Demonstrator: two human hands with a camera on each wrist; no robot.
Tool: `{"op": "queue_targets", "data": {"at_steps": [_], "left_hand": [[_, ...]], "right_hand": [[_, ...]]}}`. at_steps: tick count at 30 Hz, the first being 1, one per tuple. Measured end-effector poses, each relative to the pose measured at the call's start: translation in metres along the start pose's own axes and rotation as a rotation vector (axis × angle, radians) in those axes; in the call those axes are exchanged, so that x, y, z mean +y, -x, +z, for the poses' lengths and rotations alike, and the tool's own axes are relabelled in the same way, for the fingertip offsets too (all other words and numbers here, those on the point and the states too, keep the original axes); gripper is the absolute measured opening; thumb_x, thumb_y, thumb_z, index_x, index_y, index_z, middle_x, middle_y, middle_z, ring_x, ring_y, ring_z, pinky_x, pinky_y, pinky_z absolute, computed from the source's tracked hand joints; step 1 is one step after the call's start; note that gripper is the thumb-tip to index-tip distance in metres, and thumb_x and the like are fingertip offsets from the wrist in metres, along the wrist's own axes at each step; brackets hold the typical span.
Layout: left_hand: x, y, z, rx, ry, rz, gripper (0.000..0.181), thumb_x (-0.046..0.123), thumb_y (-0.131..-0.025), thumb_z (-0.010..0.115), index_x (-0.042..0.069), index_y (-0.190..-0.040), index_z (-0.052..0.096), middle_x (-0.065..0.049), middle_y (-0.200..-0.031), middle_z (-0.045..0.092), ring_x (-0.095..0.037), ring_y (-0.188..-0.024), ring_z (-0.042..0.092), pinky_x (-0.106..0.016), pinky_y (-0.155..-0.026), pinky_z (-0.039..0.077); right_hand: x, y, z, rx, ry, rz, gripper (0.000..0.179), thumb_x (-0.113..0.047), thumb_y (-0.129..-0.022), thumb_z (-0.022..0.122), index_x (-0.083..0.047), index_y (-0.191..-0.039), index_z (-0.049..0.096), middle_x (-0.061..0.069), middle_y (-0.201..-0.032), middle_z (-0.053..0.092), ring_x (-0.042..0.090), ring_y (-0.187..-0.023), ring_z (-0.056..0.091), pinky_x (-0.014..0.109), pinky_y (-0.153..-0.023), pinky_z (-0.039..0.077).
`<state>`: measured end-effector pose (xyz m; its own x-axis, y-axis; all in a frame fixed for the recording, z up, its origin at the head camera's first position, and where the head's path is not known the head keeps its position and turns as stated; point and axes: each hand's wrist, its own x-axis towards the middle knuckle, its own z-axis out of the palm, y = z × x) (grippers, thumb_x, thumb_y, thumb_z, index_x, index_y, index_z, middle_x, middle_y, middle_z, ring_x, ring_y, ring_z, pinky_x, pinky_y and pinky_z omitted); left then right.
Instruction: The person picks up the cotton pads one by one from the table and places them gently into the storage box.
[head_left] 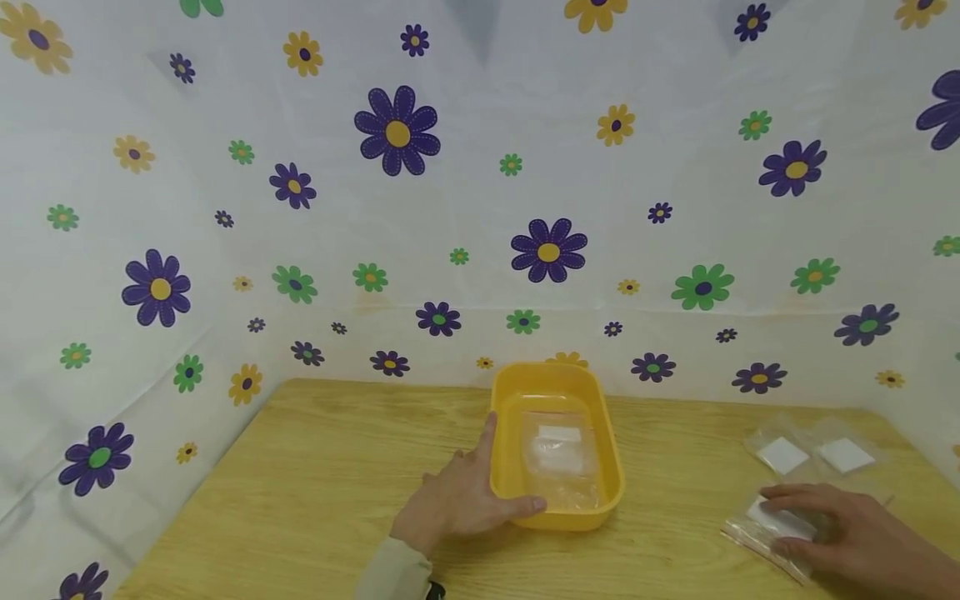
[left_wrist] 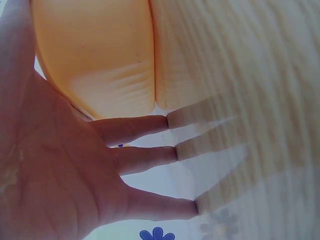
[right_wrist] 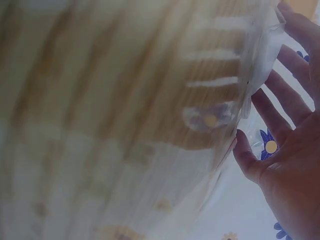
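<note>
One yellow tray (head_left: pixel 614 471) stands on the table (head_left: pixel 352 475), just right of the left hand's (head_left: pixel 459 507) fingers (left_wrist: pixel 159 207). These are straight and spread wide, the thumb well out from them; they touch the tray, the index finger along its side and the thumb over its near rim, without curling round it. Beyond that thumb, inside the tray, lies clear plastic packaging (head_left: pixel 558 462) with a white patch.

The right hand (head_left: pixel 862 527) is well apart to the right. Its fingers (right_wrist: pixel 288 96) bend over a clear bag with a white square (head_left: pixel 771 520), thumb at the near side and fingertips at the far side, touching it; whether they pinch it firmly I cannot tell. Just past these fingertips lie two more bags, a left one (head_left: pixel 782 456) and a right one (head_left: pixel 847 455), side by side. Farther off, a flowered cloth (head_left: pixel 465 200) rises behind.
</note>
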<state>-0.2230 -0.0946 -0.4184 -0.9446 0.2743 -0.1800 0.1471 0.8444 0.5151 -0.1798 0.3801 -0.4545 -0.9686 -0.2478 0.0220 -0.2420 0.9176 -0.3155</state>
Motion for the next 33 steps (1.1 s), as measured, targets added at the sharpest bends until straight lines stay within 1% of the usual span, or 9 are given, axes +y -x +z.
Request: {"op": "queue_targets", "data": {"at_steps": [2, 5, 9, 12, 15, 17, 20, 27, 33], "left_hand": [[-0.001, 0.000, 0.000, 0.004, -0.001, 0.007, 0.131, 0.089, -0.073, 0.062, 0.026, -0.166, -0.006, -0.020, -0.154, 0.052, -0.042, -0.134, 0.056, -0.078, -0.101, 0.042], [-0.001, -0.001, 0.000, 0.006, 0.002, 0.009, 0.131, 0.089, -0.073, 0.062, 0.026, -0.166, -0.005, -0.020, -0.154, 0.051, -0.041, -0.134, 0.056, -0.078, -0.101, 0.042], [-0.001, -0.001, 0.000, 0.002, 0.005, 0.001, 0.131, 0.089, -0.073, 0.062, 0.027, -0.166, -0.005, -0.019, -0.154, 0.051, -0.041, -0.135, 0.055, -0.079, -0.102, 0.040], [0.000, 0.000, 0.000, 0.001, -0.003, 0.002, 0.131, 0.088, -0.073, 0.063, 0.026, -0.166, -0.006, -0.019, -0.154, 0.052, -0.042, -0.135, 0.055, -0.080, -0.101, 0.039], [0.000, 0.000, 0.000, 0.000, -0.004, -0.004, 0.132, 0.088, -0.073, 0.063, 0.026, -0.166, -0.006, -0.019, -0.154, 0.052, -0.042, -0.135, 0.055, -0.079, -0.101, 0.040], [0.001, 0.000, 0.000, -0.001, 0.001, -0.008, 0.132, 0.089, -0.072, 0.063, 0.027, -0.166, -0.005, -0.018, -0.154, 0.052, -0.041, -0.134, 0.056, -0.078, -0.101, 0.041], [0.001, -0.001, 0.000, 0.002, 0.002, -0.009, 0.131, 0.089, -0.072, 0.062, 0.027, -0.166, -0.005, -0.017, -0.154, 0.052, -0.041, -0.134, 0.056, -0.078, -0.101, 0.042], [-0.001, 0.000, 0.000, 0.009, -0.009, 0.000, 0.130, 0.088, -0.073, 0.062, 0.026, -0.166, -0.005, -0.017, -0.153, 0.053, -0.041, -0.135, 0.055, -0.080, -0.101, 0.039], [-0.001, -0.001, 0.000, 0.007, 0.000, -0.001, 0.131, 0.089, -0.072, 0.062, 0.027, -0.166, -0.005, -0.015, -0.154, 0.053, -0.040, -0.134, 0.056, -0.079, -0.101, 0.040]], "right_hand": [[0.002, -0.001, 0.000, -0.012, -0.027, 0.001, 0.039, -0.048, -0.085, 0.080, -0.028, -0.117, 0.074, 0.011, -0.131, 0.071, 0.037, -0.116, 0.065, 0.071, -0.086, 0.052], [0.006, -0.001, 0.001, 0.009, -0.027, -0.019, 0.022, -0.045, -0.087, 0.079, -0.036, -0.106, 0.075, 0.007, -0.128, 0.073, 0.012, -0.113, 0.066, 0.068, -0.086, 0.054], [0.012, -0.001, 0.000, 0.024, -0.023, -0.062, 0.009, -0.039, -0.091, 0.077, -0.043, -0.099, 0.074, -0.003, -0.123, 0.074, -0.016, -0.105, 0.054, 0.049, -0.084, 0.061], [0.015, -0.001, -0.002, 0.022, -0.025, -0.078, 0.008, -0.037, -0.092, 0.076, -0.044, -0.097, 0.074, -0.008, -0.122, 0.074, -0.019, -0.105, 0.053, 0.032, -0.077, 0.061], [0.015, -0.001, -0.003, 0.014, -0.042, -0.077, 0.007, -0.037, -0.092, 0.075, -0.043, -0.096, 0.075, -0.007, -0.122, 0.074, -0.021, -0.105, 0.051, 0.032, -0.075, 0.062], [0.014, -0.001, -0.004, 0.003, -0.056, -0.069, 0.007, -0.037, -0.092, 0.075, -0.043, -0.096, 0.075, -0.006, -0.123, 0.074, -0.022, -0.105, 0.049, 0.041, -0.077, 0.063], [0.013, -0.002, -0.006, 0.001, -0.074, -0.076, 0.007, -0.035, -0.093, 0.075, -0.041, -0.096, 0.076, -0.009, -0.123, 0.073, -0.023, -0.106, 0.047, 0.036, -0.076, 0.063], [0.007, 0.001, -0.004, 0.098, -0.116, -0.177, 0.020, -0.019, -0.090, 0.079, -0.038, -0.095, 0.075, -0.030, -0.119, 0.066, -0.025, -0.106, 0.047, 0.012, -0.070, 0.051], [0.001, 0.000, -0.001, 0.161, -0.106, -0.231, 0.026, -0.014, -0.086, 0.082, -0.038, -0.093, 0.075, -0.030, -0.116, 0.067, -0.024, -0.104, 0.050, 0.011, -0.071, 0.051]]}}
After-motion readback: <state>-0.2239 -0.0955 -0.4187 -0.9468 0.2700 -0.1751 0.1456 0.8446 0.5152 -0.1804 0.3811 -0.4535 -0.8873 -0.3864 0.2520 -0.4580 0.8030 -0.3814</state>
